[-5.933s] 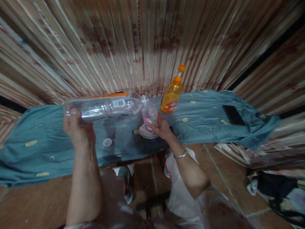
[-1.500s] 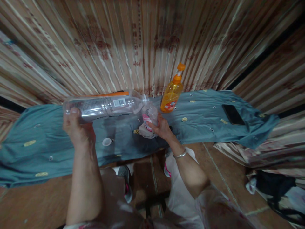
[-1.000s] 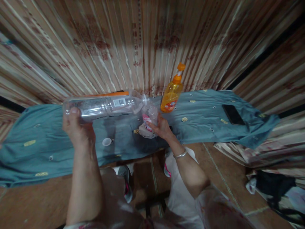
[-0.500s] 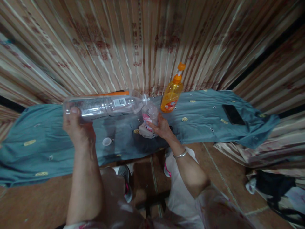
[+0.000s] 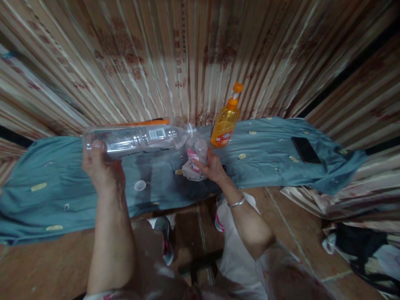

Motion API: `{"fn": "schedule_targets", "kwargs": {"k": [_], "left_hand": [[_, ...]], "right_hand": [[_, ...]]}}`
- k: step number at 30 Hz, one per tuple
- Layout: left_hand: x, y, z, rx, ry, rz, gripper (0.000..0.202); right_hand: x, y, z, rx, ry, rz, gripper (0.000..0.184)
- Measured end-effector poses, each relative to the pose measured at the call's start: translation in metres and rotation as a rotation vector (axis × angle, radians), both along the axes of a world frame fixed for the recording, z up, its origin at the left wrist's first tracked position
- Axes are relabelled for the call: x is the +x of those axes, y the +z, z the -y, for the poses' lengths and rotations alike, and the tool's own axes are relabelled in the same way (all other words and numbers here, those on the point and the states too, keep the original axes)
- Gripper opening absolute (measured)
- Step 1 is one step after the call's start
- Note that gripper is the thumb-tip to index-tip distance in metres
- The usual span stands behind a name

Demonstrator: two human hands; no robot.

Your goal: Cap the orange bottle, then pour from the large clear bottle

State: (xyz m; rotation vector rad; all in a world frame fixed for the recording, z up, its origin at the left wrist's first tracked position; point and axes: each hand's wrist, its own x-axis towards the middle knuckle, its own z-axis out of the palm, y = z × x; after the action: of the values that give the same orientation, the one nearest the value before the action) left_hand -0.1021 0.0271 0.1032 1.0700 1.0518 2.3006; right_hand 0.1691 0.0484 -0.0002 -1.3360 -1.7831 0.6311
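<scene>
The left hand [image 5: 104, 166] is clamped on a large bottle [image 5: 133, 139], held sideways, neck toward three o'clock. A white cap [image 5: 140, 185] lies at eight o'clock from the small bottle [image 5: 197, 151], which sits under that neck, gripped by the right hand [image 5: 215, 167]. Between one and two o'clock from it stands an orange pump bottle [image 5: 225, 126]; at three, a phone [image 5: 306, 150] rests on the cloth-covered surface [image 5: 265, 160].

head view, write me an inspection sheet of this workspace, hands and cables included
Surface: teal patterned cloth, wrinkled
Things in hand: large clear plastic bottle held sideways, its mouth at the top of the small clear plastic bottle with a pink label; contact unclear
Clutter: orange pump bottle standing, black smartphone lying flat, small white cap
Hands: left hand grips the large bottle near its base; right hand grips the small one
Cables: nothing seen
Surroundings: pleated curtain behind, brown floor below
</scene>
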Motion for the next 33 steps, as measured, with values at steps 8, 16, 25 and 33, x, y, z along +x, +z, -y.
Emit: {"fn": "schedule_targets", "kwargs": {"k": [8, 16, 25, 33], "left_hand": [[-0.003, -0.0033, -0.0021, 0.012, -0.007, -0.015, 0.027], [-0.005, -0.0055, -0.0026, -0.002, 0.014, -0.056, 0.03], [-0.0017, -0.0029, 0.0005, 0.005, -0.011, -0.012, 0.035], [-0.0029, -0.0025, -0.0001, -0.034, 0.011, -0.031, 0.039]], "right_hand": [[-0.0004, 0.0007, 0.0005, -0.014, -0.001, 0.008, 0.061], [0.0006, -0.0007, 0.0006, 0.0, 0.012, -0.024, 0.064], [-0.0008, -0.0017, -0.0005, -0.006, 0.014, -0.026, 0.066], [-0.0018, 0.0028, 0.0012, -0.053, -0.016, 0.024, 0.063]]}}
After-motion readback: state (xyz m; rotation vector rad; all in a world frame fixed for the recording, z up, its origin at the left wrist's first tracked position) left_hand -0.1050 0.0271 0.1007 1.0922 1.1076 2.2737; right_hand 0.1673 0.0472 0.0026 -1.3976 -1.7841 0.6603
